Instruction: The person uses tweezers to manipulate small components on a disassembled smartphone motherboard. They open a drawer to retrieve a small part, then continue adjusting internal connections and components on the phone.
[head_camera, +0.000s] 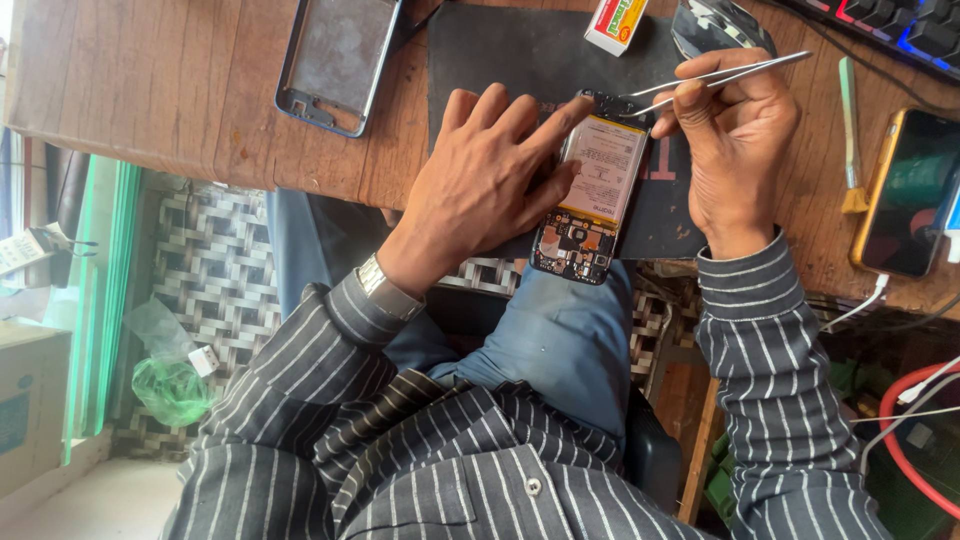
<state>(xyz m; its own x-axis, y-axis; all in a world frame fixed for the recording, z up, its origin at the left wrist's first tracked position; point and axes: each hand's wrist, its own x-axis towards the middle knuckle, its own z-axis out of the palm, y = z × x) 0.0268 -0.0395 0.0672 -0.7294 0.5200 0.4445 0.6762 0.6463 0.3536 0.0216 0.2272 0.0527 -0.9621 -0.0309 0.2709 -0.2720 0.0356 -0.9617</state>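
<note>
An opened phone (592, 200) lies face down on a dark work mat (510, 60), its battery and circuit board exposed. My left hand (480, 185) presses flat on the phone's left side, fingers spread over the battery edge. My right hand (735, 150) grips metal tweezers (715, 75), whose tips touch a small black part at the phone's top end.
A bare phone frame (335, 60) lies on the wooden table (150, 80) at the left. A small red and white box (615, 22), a mouse (720, 28), a keyboard (900, 25), a green-handled brush (850, 130) and a yellow-cased phone (905, 195) on a cable sit around the mat.
</note>
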